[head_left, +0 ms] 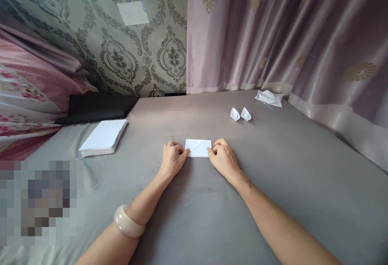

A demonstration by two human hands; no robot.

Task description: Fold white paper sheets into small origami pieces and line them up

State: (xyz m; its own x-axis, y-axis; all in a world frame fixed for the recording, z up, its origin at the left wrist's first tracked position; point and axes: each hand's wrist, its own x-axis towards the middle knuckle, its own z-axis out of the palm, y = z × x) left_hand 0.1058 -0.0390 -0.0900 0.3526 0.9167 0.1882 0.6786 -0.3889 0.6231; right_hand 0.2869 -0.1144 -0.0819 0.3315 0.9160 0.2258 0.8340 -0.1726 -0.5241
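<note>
A small folded sheet of white paper (198,148) lies in front of me on the grey cloth, with a slanting crease or fold edge across its upper part. My left hand (173,157) pinches its left end between thumb and curled fingers. At the opposite end, my right hand (223,159) grips the paper the same way, thumb near the lower right corner. Beyond the right hand stand two small folded paper pieces (235,114), close beside each other. A pale bangle (129,221) circles my left forearm.
A thick stack of white paper (103,135) sits at the left, near a black cloth-like item (100,107). More folded white paper (269,98) and a thin greenish stick (268,106) lie at the far right by the curtain (236,34). A blurred patch covers the lower left.
</note>
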